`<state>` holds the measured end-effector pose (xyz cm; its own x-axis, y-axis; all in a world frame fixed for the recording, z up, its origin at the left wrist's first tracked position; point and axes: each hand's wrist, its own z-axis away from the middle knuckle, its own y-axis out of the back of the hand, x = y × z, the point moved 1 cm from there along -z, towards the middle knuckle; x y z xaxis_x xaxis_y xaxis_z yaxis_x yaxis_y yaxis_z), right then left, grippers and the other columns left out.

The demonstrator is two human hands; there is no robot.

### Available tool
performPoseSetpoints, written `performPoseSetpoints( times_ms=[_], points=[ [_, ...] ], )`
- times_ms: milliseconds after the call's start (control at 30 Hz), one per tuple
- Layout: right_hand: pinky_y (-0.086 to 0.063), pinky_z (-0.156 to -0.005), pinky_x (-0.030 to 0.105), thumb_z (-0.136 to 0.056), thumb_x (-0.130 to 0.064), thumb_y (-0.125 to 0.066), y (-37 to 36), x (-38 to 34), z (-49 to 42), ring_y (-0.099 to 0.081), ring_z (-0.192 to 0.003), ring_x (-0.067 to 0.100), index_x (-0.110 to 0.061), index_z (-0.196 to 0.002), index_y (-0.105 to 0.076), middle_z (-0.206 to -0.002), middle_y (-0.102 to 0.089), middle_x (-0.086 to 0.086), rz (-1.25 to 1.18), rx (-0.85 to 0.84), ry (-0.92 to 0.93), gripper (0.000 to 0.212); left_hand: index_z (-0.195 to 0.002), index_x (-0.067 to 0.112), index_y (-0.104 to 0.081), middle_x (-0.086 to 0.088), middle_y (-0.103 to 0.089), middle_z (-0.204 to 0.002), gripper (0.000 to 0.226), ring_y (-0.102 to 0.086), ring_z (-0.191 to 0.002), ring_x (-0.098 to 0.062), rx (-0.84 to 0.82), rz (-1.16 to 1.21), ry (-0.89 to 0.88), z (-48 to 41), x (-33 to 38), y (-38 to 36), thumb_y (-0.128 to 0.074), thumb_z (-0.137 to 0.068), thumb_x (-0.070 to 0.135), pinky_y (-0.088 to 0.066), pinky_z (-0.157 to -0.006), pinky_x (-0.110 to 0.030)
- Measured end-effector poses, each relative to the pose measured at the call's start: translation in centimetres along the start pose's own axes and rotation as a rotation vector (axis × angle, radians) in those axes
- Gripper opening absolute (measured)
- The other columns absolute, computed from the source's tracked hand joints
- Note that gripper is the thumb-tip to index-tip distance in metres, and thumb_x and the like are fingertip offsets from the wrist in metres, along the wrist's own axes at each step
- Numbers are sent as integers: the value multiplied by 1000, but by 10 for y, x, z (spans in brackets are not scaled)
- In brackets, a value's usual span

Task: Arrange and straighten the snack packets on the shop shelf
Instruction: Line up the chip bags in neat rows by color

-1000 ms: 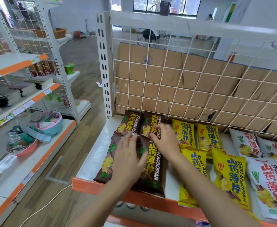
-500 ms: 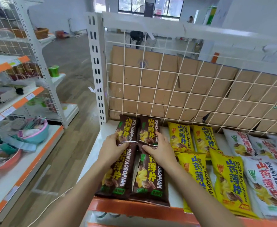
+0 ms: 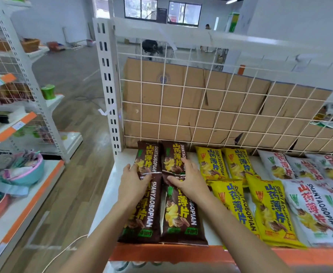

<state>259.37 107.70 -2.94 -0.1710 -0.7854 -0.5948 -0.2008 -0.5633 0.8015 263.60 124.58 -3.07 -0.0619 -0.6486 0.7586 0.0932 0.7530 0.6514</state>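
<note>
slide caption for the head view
Left hand and right hand hold brown snack packets beside yellow snack packets on white metal shelf

The white shelf (image 3: 111,186) has an orange front. Four brown packets (image 3: 179,215) lie flat near its left edge, two at the back and two at the front. Yellow packets (image 3: 269,209) lie in the middle, and white packets (image 3: 315,209) lie toward the right edge.
</note>
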Motion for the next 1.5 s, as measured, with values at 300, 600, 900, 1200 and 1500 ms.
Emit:
performPoseSetpoints(
  times_ms=[300, 600, 900, 1200, 1500],
  points=[
    [-30, -108, 36, -88, -41, -55, 46, 19, 12, -36, -131, 19, -19, -139, -35, -142, -40, 1, 111, 96, 42, 59, -132, 13, -48, -8, -49, -132, 46, -45, -121, -25, 72, -72, -185, 6, 7, 2, -56, -89, 25, -38, -102, -39],
    [-37, -99, 35, -89, -30, -56, 122, 101, 32, -46, -120, 20, -20, -131, -46, -133, -49, 3, 107, 157, -72, 44, -131, 16, -48, -2, -51, -131, 43, -45, -120, -19, -36, -61, -425, 17, 66, -38, -57, -90, 23, -35, -102, -31],
    [-31, -98, 25, -91, -37, -53, 153, 155, 5, -40, -128, 19, -20, -138, -35, -141, -40, 4, 187, -24, 12, 54, -137, 16, -41, -6, -42, -138, 50, -38, -129, -22, -193, -203, -397, 14, 124, -130, -55, -91, 28, -26, -107, -27],
    [-27, -107, 43, -90, -48, -48, 130, 158, -41, -21, -137, 37, -29, -147, -10, -156, -1, 6, 236, -193, -57, 71, -148, 33, -9, -7, 6, -157, 66, -2, -143, -34, -318, -314, -142, -11, 143, -163, -46, -94, 40, -10, -116, -40],
    [-27, -108, 45, -90, -46, -47, 122, 163, -42, -15, -138, 39, -33, -147, 0, -156, 12, 2, 240, -240, -97, 76, -148, 32, -6, -5, 8, -157, 74, -9, -142, -34, -290, -243, -102, -16, 144, -169, -53, -91, 40, -17, -115, -40]
  ],
)
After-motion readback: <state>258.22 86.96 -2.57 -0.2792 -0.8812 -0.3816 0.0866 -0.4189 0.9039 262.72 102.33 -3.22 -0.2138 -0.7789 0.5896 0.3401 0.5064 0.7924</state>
